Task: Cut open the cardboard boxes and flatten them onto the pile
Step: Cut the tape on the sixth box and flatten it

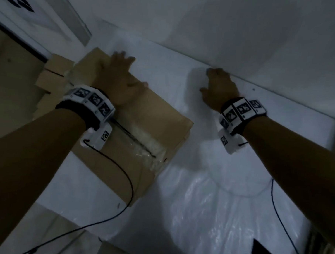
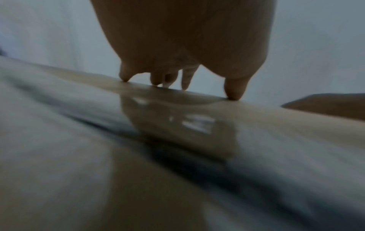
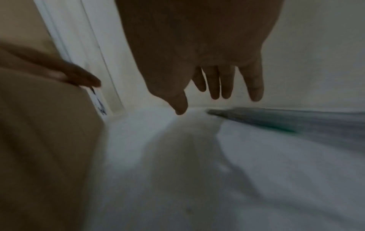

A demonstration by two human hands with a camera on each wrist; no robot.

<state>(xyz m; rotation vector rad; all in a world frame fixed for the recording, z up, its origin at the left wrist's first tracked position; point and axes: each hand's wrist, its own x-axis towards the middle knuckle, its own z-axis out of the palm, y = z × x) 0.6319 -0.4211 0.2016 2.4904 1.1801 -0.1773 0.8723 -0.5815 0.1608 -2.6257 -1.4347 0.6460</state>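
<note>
Cables: thin black leads (image 1: 122, 174) run from both wrist units toward the viewer, the left one crossing the box.
Surface: a white tabletop (image 1: 207, 195) covered with clear crinkled plastic film.
Cardboard box: the brown cardboard box (image 1: 135, 137) lies on the left part of the tabletop, a taped seam (image 1: 143, 145) along its top with a dark slit down the middle.
Left hand: the left hand (image 1: 119, 74) rests on the box's far end, grip apart, fingers (image 2: 235, 92) spread with their tips touching the cardboard edge.
Right hand: the right hand (image 1: 219, 87) is off the box, over the tabletop near the wall, grip apart, holding nothing; fingers (image 3: 254, 87) loosely extended.
Cutter: a blurred grey-green tool (image 3: 276, 120) lies on the tabletop just beyond the right hand; too smeared to name further.
Pile: more cardboard pieces (image 1: 53, 74) lie behind the box, at far left.
Wall: a plain white wall (image 1: 243, 34) bounds the tabletop's far edge.
</note>
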